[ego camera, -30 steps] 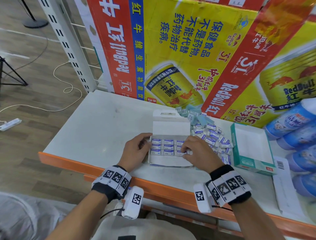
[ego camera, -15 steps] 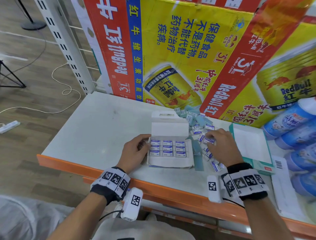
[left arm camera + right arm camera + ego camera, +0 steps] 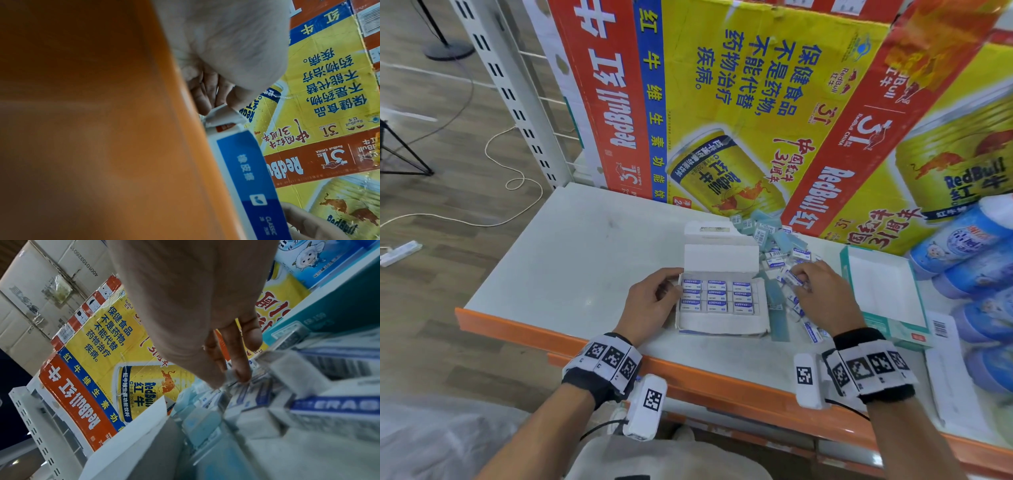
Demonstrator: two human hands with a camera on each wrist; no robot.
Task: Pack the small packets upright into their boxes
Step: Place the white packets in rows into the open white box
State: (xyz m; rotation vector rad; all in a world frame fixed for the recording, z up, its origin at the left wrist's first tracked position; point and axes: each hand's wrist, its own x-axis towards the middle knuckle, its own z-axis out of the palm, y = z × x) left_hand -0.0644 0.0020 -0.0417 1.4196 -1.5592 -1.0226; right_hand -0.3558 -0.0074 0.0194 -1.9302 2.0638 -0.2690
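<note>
An open white box (image 3: 722, 323) with its lid (image 3: 720, 262) folded up lies near the shelf's front edge. Three rows of blue-and-white eraser packets (image 3: 717, 296) stand in it. My left hand (image 3: 673, 286) grips the box's left wall; in the left wrist view its fingers (image 3: 205, 97) pinch a white flap of the box (image 3: 246, 170). To the right of the box, my right hand (image 3: 796, 278) pinches one small packet (image 3: 786, 277) over the loose pile (image 3: 774, 240). In the right wrist view the fingertips (image 3: 240, 371) close on that packet (image 3: 230, 379).
A teal box (image 3: 883, 329) lies open right of the pile, with blue bottles (image 3: 969, 246) beyond it. A large Red Bull carton (image 3: 756, 120) walls off the back. The shelf's orange lip (image 3: 524, 329) runs along the front; bare white shelf (image 3: 585, 257) stretches to the left.
My right hand left the box, moved right to the loose pile and now pinches one packet there. The left hand has stayed on the box.
</note>
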